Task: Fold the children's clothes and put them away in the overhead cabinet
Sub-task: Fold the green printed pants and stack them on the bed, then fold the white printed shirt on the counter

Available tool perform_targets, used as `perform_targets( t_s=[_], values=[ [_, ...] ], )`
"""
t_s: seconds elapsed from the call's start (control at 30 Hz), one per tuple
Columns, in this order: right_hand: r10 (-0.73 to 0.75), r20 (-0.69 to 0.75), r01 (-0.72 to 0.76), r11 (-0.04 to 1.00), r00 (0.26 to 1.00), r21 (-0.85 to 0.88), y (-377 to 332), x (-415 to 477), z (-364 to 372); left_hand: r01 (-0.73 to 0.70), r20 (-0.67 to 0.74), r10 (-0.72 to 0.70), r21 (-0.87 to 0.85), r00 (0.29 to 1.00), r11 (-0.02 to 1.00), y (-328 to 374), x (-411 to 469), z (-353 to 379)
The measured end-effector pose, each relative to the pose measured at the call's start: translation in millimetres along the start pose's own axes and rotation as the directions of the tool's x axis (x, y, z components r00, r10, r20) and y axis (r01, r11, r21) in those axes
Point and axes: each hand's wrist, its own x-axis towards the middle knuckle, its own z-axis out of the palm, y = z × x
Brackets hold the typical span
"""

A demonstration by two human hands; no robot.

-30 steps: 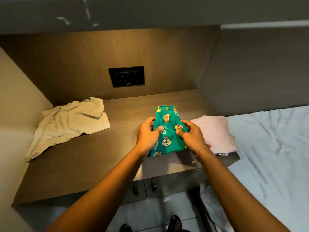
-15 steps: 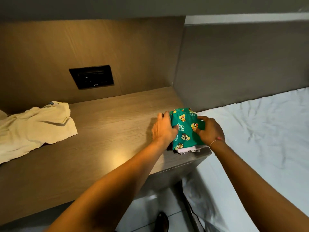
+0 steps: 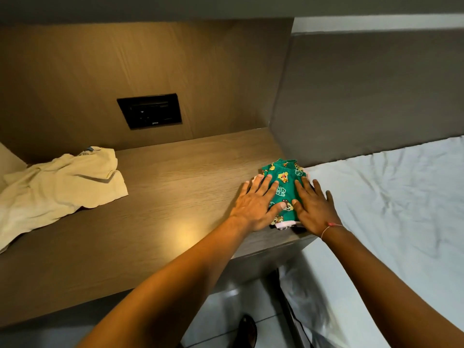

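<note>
Two hands lie flat on a folded green cartoon-print garment (image 3: 285,187), fingers straight and spread, gripping nothing. The left hand (image 3: 256,207) covers the cloth's left edge and partly rests on the wooden desktop (image 3: 175,197). The right hand (image 3: 313,209) presses the right side, and the thumbs are near each other across the middle. The green piece sits on a pink garment (image 3: 283,224), whose pale hem shows just below the thumbs. A thin string bracelet (image 3: 331,227) circles the right wrist. Just right of the right hand lies the white bed sheet (image 3: 389,197). Well left of the left hand lies a crumpled cream garment (image 3: 57,187), and beyond the fingertips, up and left, a black socket panel (image 3: 150,111) sits in the back wall.
</note>
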Motion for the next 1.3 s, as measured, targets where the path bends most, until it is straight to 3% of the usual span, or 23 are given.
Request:
perform_targets(
  t_s=[0.13, 0.2, 0.37, 0.57, 0.67, 0.8, 0.93, 1.1, 1.2, 1.3],
  values=[
    [-0.058, -0.251, 0.075, 0.996, 0.966, 0.057, -43.0, 0.9, -8.3, 0.149, -0.135, -0.161, -0.091, 0.978, 0.985, -50.5, -41.6, -9.9],
    [-0.134, -0.280, 0.163, 0.983, 0.951, 0.082, -80.4, 7.2, -8.4, 0.272, -0.150, -0.281, -0.078, 0.948, 0.959, -92.3, -72.5, -18.2],
    [-0.383, -0.110, 0.398, 0.898, 0.917, 0.189, -212.4, 24.3, 14.4, 0.545, -0.226, -0.554, -0.105, 0.801, 0.832, -199.9, -176.6, -42.1],
    [-0.644, 0.091, 0.626, 0.762, 0.759, 0.165, -378.3, 34.9, 43.6, 0.795, -0.258, -0.767, 0.009, 0.587, 0.606, -296.3, -282.5, -77.8],
    [-0.684, 0.174, 0.682, 0.727, 0.708, 0.080, -413.4, 38.0, 58.5, 0.840, -0.206, -0.821, 0.010, 0.532, 0.542, -318.8, -309.5, -79.1],
    [-0.675, 0.240, 0.702, 0.711, 0.698, -0.040, -405.4, 40.9, 76.1, 0.831, -0.155, -0.817, 0.054, 0.555, 0.554, -327.4, -320.3, -70.2],
    [-0.678, 0.172, 0.695, 0.715, 0.715, -0.070, -377.6, 39.1, 77.2, 0.799, -0.285, -0.767, -0.010, 0.575, 0.602, -315.8, -321.2, -63.9],
    [-0.729, -0.123, 0.719, 0.684, 0.673, -0.121, -325.8, 29.7, 74.7, 0.636, -0.448, -0.558, 0.031, 0.699, 0.771, -304.2, -326.2, -65.0],
    [-0.714, -0.152, 0.702, 0.700, 0.683, -0.134, -299.0, 26.0, 73.0, 0.514, -0.434, -0.421, 0.121, 0.797, 0.849, -299.5, -335.8, -65.8],
    [-0.674, -0.134, 0.660, 0.739, 0.726, -0.136, -277.3, 21.9, 64.0, 0.485, -0.411, -0.379, 0.192, 0.829, 0.853, -291.8, -344.4, -64.0]
  ],
)
